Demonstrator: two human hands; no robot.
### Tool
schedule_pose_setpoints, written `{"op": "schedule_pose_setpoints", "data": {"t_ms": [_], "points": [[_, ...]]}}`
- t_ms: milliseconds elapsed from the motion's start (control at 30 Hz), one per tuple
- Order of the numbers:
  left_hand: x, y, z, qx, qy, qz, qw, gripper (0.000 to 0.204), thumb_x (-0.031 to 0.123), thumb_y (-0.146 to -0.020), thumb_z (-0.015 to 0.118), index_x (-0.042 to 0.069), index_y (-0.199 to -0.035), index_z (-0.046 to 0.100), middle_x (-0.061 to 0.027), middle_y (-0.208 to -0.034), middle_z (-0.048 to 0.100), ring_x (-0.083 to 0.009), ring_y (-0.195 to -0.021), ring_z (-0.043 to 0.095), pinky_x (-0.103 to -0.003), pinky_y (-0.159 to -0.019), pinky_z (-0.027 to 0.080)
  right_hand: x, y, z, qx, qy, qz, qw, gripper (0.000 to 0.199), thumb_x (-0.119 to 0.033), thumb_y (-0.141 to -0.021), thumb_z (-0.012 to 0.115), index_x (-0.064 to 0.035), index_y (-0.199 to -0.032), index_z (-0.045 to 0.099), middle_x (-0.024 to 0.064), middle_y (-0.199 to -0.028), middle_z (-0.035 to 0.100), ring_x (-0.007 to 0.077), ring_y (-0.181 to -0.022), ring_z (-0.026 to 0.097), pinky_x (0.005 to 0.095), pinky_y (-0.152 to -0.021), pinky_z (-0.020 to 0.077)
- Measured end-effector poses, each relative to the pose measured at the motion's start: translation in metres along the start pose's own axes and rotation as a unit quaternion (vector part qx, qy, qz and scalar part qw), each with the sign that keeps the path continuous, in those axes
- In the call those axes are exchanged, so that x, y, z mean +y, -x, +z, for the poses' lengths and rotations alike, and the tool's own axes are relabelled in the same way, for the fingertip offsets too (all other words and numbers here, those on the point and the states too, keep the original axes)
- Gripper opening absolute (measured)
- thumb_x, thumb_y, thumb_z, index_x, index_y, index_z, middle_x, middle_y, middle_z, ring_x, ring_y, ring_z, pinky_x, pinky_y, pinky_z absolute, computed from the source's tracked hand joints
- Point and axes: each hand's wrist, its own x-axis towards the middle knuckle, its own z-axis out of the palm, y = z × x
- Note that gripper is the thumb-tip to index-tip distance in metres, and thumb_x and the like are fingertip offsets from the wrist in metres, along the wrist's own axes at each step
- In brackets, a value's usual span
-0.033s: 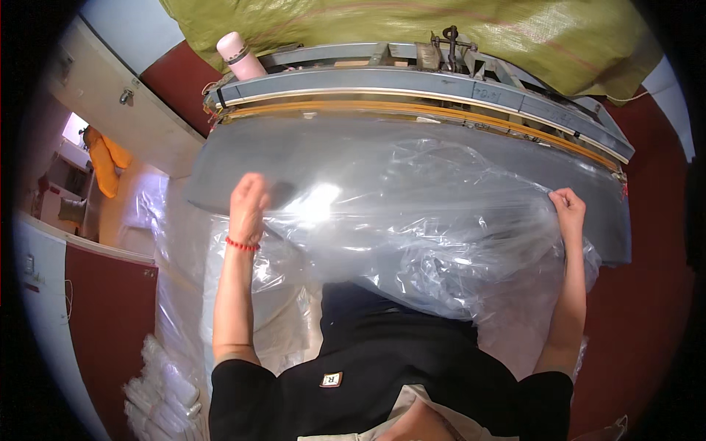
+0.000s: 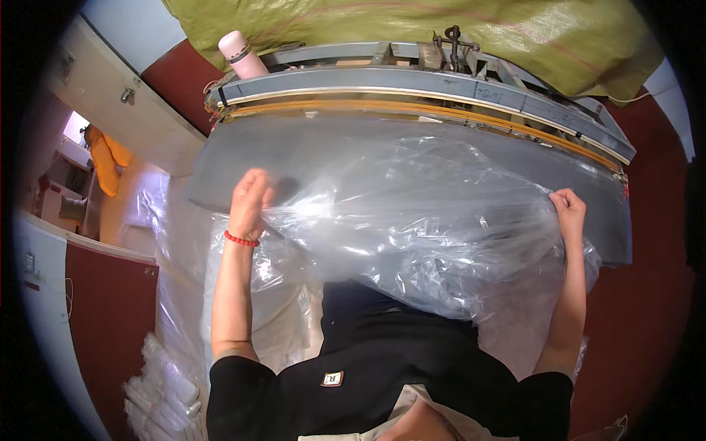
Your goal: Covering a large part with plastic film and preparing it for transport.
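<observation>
A clear plastic sheet [image 2: 441,206] spans the space between my two hands, drawn into fine straight folds and crumpled along its near side. My left hand [image 2: 251,200], slightly blurred, is closed on the sheet's left part. On the other side, my right hand [image 2: 568,211] pinches the sheet's right corner between thumb and fingers. Under the film lies the smooth grey tabletop [image 2: 235,151] of a long bench machine. The film's near side hangs over the bench edge in front of my body.
Behind the tabletop runs a grey metal bar [image 2: 353,79] with an orange strip [image 2: 412,108]. A pink bottle [image 2: 243,55] stands at its left end. Bundled clear plastic [image 2: 162,389] lies at lower left, near an open door [image 2: 125,110]. Yellow-green woven sheeting [image 2: 412,26] hangs behind.
My left hand has shifted very slightly upward. The bright glare on the film beside it has broken into streaks. My right hand stays where it was.
</observation>
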Motion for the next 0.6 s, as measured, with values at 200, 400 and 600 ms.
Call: {"op": "schedule_pose_setpoints", "data": {"t_ms": [200, 400, 600], "points": [[-0.089, 0.053, -0.018, -0.118, -0.04, -0.236, 0.964, 0.011, 0.013, -0.081, 0.055, 0.003, -0.084, 0.057, -0.0034, -0.082, 0.059, -0.0099, -0.071, 0.055, -0.022, -0.062, 0.044, 0.012, 0.001, -0.004, 0.043, -0.006, 0.035, 0.998, 0.014, -0.012, -0.074, 0.063, 0.0001, -0.072, 0.056, -0.0031, -0.057, 0.046, 0.0044, -0.056, 0.037, 0.0198, -0.051, 0.0318], [-0.152, 0.112, 0.055, -0.21, 0.148, -0.384, 0.887, 0.025, 0.015, -0.082, 0.054, 0.001, -0.103, 0.054, -0.0041, -0.098, 0.058, -0.0113, -0.087, 0.054, -0.024, -0.075, 0.044, 0.011, 0.0, -0.003, 0.037, 0.026, 0.02, 0.999, 0.014, -0.01, -0.077, 0.062, -0.0012, -0.069, 0.053, -0.0082, -0.06, 0.04, 0.0017, -0.056, 0.032, 0.0172, -0.05, 0.0268], [-0.211, 0.109, 0.028, -0.062, -0.187, 0.075, 0.978, 0.022, 0.015, -0.087, 0.047, 0.008, -0.107, 0.047, 0.0028, -0.088, 0.05, -0.0086, -0.08, 0.049, -0.023, -0.071, 0.042, 0.005, -0.002, -0.001, 0.034, 0.022, 0.017, 0.999, 0.014, -0.011, -0.075, 0.063, 0.0002, -0.071, 0.056, -0.0039, -0.059, 0.047, 0.0041, -0.056, 0.037, 0.0196, -0.051, 0.0317]]}}
